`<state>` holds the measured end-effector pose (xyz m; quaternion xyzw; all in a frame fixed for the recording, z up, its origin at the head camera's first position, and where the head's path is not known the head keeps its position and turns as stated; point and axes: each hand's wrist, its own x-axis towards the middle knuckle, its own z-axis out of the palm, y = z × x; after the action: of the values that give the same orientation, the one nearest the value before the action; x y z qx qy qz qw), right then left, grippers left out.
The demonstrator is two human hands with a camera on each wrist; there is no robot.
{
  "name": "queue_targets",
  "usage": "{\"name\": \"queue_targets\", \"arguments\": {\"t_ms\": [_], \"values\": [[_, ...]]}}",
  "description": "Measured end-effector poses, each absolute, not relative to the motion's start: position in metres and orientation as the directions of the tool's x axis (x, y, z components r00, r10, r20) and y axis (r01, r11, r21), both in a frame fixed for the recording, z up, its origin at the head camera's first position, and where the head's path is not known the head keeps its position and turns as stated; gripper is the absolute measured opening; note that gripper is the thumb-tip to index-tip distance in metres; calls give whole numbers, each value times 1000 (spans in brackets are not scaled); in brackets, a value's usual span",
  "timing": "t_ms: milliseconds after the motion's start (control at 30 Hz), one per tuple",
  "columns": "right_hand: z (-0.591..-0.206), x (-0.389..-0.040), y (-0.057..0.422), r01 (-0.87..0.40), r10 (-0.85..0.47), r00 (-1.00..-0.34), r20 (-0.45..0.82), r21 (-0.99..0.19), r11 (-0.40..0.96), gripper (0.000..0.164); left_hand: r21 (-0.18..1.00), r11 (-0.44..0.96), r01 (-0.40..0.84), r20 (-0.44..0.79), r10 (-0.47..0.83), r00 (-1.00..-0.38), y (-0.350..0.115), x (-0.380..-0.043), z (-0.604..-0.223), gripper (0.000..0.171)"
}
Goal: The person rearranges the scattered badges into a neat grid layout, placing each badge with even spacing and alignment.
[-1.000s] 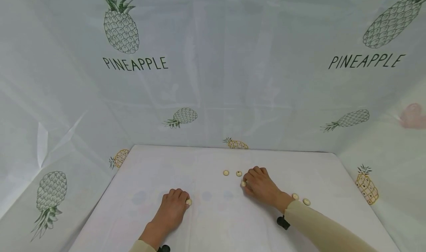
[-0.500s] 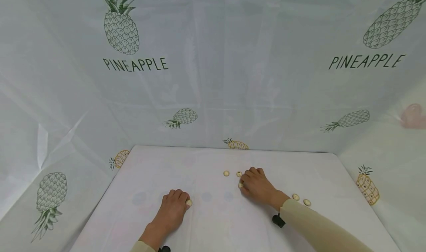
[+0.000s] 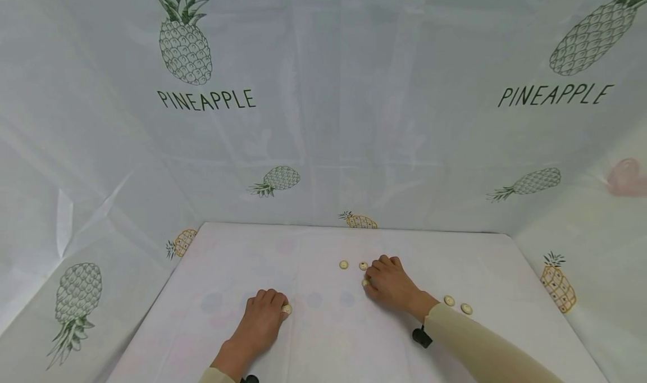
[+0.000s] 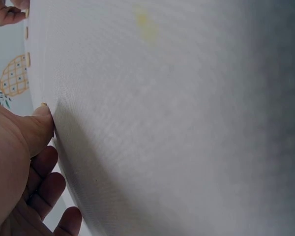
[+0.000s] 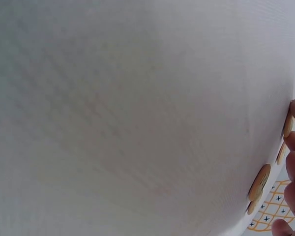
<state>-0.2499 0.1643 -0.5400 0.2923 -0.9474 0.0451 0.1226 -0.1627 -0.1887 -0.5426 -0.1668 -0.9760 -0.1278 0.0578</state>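
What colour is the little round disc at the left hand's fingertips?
The disc at the left hand is pale cream-yellow; the head view shows it best.

left lettering (image 3: 206, 100): "PINEAPPLE" | right lettering (image 3: 556, 95): "PINEAPPLE" | both on backdrop sheet (image 3: 364, 130), under pineapple drawings (image 3: 185, 51)

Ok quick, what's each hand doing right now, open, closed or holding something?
Left hand: holding, pinches a pale round disc.
Right hand: holding, pinches another pale disc.
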Motion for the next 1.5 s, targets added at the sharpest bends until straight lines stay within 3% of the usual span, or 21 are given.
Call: {"name": "queue_targets", "arguments": {"t_ms": [333,500,667,1067,1500], "values": [[-540,-248,167,-563,-540,-789,292,9,827,18,214,914,345,164,314,-935,-189,-164,-546,18],[-535,-245,177,-545,-500,-783,370,-22,838,13,223,912,343,162,312,-936,-189,-164,-547,17],[-530,-234,202,-513,-441,-771,459,-39,857,11,230,911,343,154,314,-937,-187,-163,-547,17],[-523,-196,271,-457,-363,-764,534,-51,888,11,253,904,345,122,324,-938,-189,-162,-543,18],[-531,-162,322,-386,-316,-818,480,-51,921,18,238,910,341,131,318,-939,-189,-161,-544,17]]}}
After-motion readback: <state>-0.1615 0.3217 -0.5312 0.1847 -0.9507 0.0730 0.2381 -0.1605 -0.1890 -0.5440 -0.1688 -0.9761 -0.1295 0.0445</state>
